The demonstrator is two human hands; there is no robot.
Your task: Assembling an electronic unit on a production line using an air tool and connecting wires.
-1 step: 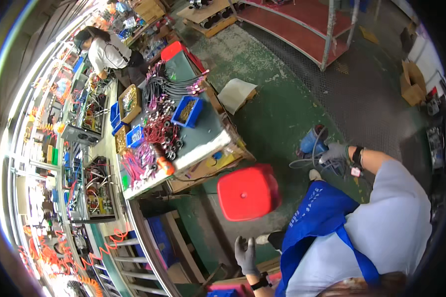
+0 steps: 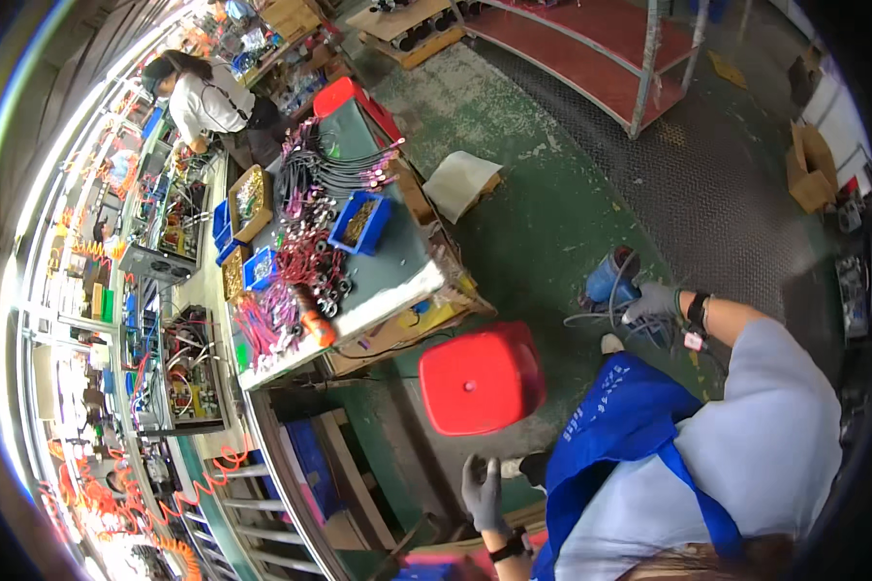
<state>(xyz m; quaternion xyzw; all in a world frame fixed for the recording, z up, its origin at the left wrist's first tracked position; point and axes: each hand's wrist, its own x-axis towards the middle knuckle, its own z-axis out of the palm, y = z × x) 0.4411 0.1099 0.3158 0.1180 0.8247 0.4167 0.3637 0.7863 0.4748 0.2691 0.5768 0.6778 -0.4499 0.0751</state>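
Grey hose (image 2: 646, 330) lies in loops at the right hand (image 2: 655, 302), partly just near of it; no single long axis. Blue bucket (image 2: 606, 283) is just left and far of that grip. Can't tell if right fingers close on hose. Left hand (image 2: 482, 492) well apart, spread, holding nothing, near the red stool (image 2: 470, 382).

Blur hides whether the right grip (image 2: 655, 301) holds the grey cable (image 2: 653, 332).
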